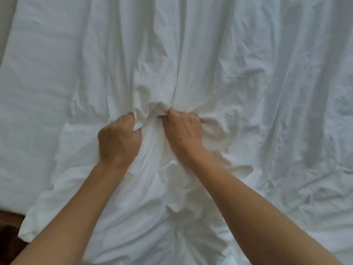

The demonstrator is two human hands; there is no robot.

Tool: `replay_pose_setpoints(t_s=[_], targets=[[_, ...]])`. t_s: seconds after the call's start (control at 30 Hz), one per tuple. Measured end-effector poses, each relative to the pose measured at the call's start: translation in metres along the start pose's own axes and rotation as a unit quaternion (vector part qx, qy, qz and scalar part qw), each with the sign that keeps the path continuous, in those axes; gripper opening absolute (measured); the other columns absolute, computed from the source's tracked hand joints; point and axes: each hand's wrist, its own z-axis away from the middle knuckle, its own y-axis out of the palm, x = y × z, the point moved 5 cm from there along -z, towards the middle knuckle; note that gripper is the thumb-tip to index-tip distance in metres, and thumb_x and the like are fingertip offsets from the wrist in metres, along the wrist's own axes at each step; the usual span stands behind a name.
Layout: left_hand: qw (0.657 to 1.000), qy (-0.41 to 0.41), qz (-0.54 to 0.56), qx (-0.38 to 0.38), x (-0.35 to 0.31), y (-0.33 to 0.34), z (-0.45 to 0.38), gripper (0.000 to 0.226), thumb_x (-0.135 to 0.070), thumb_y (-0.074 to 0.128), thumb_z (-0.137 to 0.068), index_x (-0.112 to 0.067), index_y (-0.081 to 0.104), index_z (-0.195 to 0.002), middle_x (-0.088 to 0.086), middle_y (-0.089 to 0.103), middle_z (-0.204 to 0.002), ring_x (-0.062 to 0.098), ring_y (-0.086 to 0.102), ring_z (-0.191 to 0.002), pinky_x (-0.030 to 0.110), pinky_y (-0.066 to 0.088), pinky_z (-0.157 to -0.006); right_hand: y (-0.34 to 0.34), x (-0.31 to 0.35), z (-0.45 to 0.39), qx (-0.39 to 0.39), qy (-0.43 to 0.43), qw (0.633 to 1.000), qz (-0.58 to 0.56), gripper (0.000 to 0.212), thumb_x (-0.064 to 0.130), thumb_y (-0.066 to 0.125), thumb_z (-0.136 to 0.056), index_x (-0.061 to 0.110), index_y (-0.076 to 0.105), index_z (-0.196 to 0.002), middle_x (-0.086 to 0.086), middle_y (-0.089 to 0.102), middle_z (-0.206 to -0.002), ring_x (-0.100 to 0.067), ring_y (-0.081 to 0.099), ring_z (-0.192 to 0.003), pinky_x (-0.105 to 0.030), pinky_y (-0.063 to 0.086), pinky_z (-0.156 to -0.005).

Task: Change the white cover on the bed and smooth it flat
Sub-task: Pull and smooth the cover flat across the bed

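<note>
Head view: both hands bunching the white cover mid-bed.

Left hand (119, 139) and right hand (183, 129) sit close together, each with fingers curled into a fistful of the white cover (248, 83), and a small gathered hump rises between them. Out from that hump, long creases run straight away from the person toward the far side, so the cloth's long axis seems to lie that way (hard to be sure, since its far end is out of view). Left of the hump the bare mattress (28, 92) shows, with one cover corner hanging near the dark bed frame (9, 219). My guess is the job is about halfway: the cloth is on the bed, but off-centre and heavily wrinkled, with spreading and smoothing left.
</note>
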Motion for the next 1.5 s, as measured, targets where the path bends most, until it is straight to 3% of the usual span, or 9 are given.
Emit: replay_pose_setpoints(t_s=[0.17,0.37,0.63,0.87,0.97,1.1,1.2,1.37,1.5], targets=[[0.993,-0.077,-0.086,0.026,0.151,-0.056,-0.012,0.053,-0.05,0.07,-0.081,-0.021,0.029,-0.064,0.008,0.033,-0.054,0.037,0.044,-0.049,0.036,0.024,-0.047,-0.032,0.102,0.002,-0.219,-0.026,0.939,-0.263,0.019,0.02,0.052,-0.082,0.008,0.056,-0.067,-0.007,0.056,-0.055,-0.032,0.052,-0.051,-0.038,0.025,-0.054],[0.99,-0.112,-0.073,0.03,0.094,-0.022,-0.022,0.024,-0.004,0.059,-0.073,-0.004,0.056,-0.097,0.024,0.055,-0.099,0.041,0.051,-0.093,0.049,0.04,-0.076,0.039,0.103,-0.018,0.05,-0.119,0.984,-0.121,0.042,0.026,0.056,-0.091,0.017,0.051,-0.131,-0.008,0.056,-0.12,-0.029,0.047,-0.111,-0.037,0.033,-0.094],[0.929,-0.341,0.128,-0.059,0.12,-0.027,-0.073,0.054,-0.042,0.048,-0.095,-0.01,0.046,-0.137,0.012,0.051,-0.136,0.029,0.045,-0.126,0.035,0.033,-0.102,-0.006,0.017,-0.024,-0.241,0.075,0.951,-0.177,0.048,0.027,0.048,-0.09,0.009,0.052,-0.133,-0.011,0.051,-0.138,-0.028,0.041,-0.131,-0.037,0.026,-0.11],[0.886,-0.341,0.243,0.198,0.094,0.0,-0.095,0.043,-0.051,0.064,-0.087,-0.014,0.064,-0.108,0.0,0.068,-0.1,0.018,0.067,-0.089,0.013,0.048,-0.065,0.026,0.022,-0.026,-0.156,0.071,0.982,-0.084,0.053,0.036,0.044,-0.089,0.012,0.049,-0.137,-0.017,0.042,-0.146,-0.031,0.037,-0.136,-0.043,0.016,-0.114],[0.863,-0.353,0.323,0.163,0.105,-0.014,-0.095,0.021,-0.036,0.069,-0.087,-0.015,0.069,-0.091,0.0,0.069,-0.086,0.007,0.065,-0.067,0.013,0.047,-0.053,0.02,0.04,-0.024,-0.17,0.053,0.976,-0.124,0.053,0.036,0.043,-0.09,0.014,0.049,-0.138,-0.016,0.041,-0.148,-0.029,0.032,-0.139,-0.047,0.018,-0.116],[0.932,-0.353,0.039,0.074,0.147,-0.024,-0.089,0.042,-0.047,0.058,-0.092,-0.006,0.062,-0.088,0.021,0.065,-0.092,0.035,0.061,-0.087,0.04,0.043,-0.072,0.011,0.065,-0.022,-0.155,-0.037,0.977,-0.139,0.052,0.033,0.042,-0.091,0.014,0.047,-0.14,-0.014,0.04,-0.149,-0.028,0.032,-0.14,-0.048,0.019,-0.117],[0.867,-0.496,0.032,-0.016,0.155,-0.011,-0.086,0.035,-0.031,0.053,-0.094,-0.006,0.051,-0.118,0.022,0.057,-0.124,0.041,0.054,-0.114,0.044,0.039,-0.09,0.043,0.077,-0.015,-0.027,-0.146,0.989,-0.014,0.06,0.044,0.041,-0.091,0.019,0.038,-0.145,-0.018,0.025,-0.156,-0.032,0.018,-0.145,-0.057,0.018,-0.115],[0.974,-0.159,-0.068,-0.149,0.086,-0.01,-0.127,0.035,-0.011,0.051,-0.087,-0.007,0.054,-0.121,0.022,0.05,-0.132,0.037,0.047,-0.123,0.039,0.033,-0.1,0.032,0.077,-0.022,0.06,-0.359,0.929,-0.066,0.057,0.043,0.051,-0.092,0.018,0.045,-0.143,-0.013,0.032,-0.154,-0.03,0.024,-0.144,-0.049,0.01,-0.116],[0.981,0.166,-0.017,-0.099,-0.022,0.019,-0.142,0.037,-0.021,0.056,-0.091,-0.008,0.058,-0.126,0.03,0.046,-0.139,0.041,0.041,-0.13,0.049,0.031,-0.109,-0.042,-0.037,-0.088,-0.262,-0.016,0.961,-0.089,0.052,0.031,0.047,-0.089,0.008,0.052,-0.135,-0.023,0.049,-0.139,-0.035,0.037,-0.134,-0.049,0.022,-0.11]])
